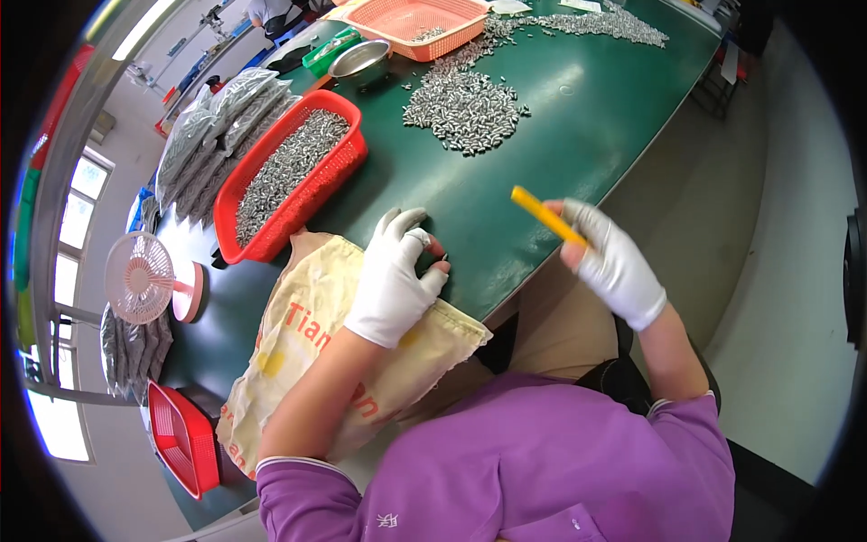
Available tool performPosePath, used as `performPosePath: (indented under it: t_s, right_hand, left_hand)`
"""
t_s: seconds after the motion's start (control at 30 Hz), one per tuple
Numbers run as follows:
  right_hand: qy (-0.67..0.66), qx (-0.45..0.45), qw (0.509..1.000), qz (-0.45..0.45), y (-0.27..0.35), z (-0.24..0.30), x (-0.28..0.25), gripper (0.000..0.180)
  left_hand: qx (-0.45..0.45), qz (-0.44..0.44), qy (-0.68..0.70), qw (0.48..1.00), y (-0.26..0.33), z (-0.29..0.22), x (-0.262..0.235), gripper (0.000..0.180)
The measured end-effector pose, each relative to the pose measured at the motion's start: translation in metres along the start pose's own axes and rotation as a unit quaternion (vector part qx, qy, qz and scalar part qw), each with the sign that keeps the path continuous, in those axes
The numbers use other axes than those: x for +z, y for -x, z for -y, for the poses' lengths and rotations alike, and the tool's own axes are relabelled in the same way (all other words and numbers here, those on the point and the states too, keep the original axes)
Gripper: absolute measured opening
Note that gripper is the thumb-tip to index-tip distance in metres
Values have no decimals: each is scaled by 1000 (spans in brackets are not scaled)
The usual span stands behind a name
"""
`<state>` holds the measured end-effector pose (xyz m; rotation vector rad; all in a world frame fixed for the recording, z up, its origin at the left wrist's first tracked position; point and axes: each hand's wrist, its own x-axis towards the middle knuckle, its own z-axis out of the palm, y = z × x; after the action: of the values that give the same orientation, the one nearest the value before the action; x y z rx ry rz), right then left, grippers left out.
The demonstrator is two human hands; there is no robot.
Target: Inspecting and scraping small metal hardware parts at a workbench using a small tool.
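One thin yellow stick [546,215], probably light and stiff, is pinched at its lower end by the right hand [616,267], while a few small metal pieces [432,264], likely slippery, are covered by the loosely curled left hand [394,278]

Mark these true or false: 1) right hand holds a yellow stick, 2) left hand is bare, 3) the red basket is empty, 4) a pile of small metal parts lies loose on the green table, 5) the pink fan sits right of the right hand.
1) True. The right hand grips a yellow stick.
2) False. The left hand wears a white glove; its fingertips rest on the green table.
3) False. The red basket is filled with small grey metal parts.
4) True. The loose pile of metal parts lies on the table beyond both hands.
5) False. The pink fan stands far to the person's left.
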<state>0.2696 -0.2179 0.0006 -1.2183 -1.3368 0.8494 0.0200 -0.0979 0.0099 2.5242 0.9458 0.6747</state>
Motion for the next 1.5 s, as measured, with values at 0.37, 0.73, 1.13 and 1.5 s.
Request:
performPosePath:
  t_s: [0.37,0.73,1.13,1.5]
  right_hand:
    - [344,6,938,39,34,22,50,52]
    - [359,-19,932,40,18,27,66,48]
    - [374,-8,925,58,18,31,64,50]
    - [320,31,937,136,0,39,49,37]
  left_hand:
    - [-14,-14,-4,1000,0,-2,4,13]
    - [-6,-25,31,999,-2,2,6,14]
    - [-7,-21,36,999,-2,2,5,14]
    - [-27,13,48,998,-3,1,2,16]
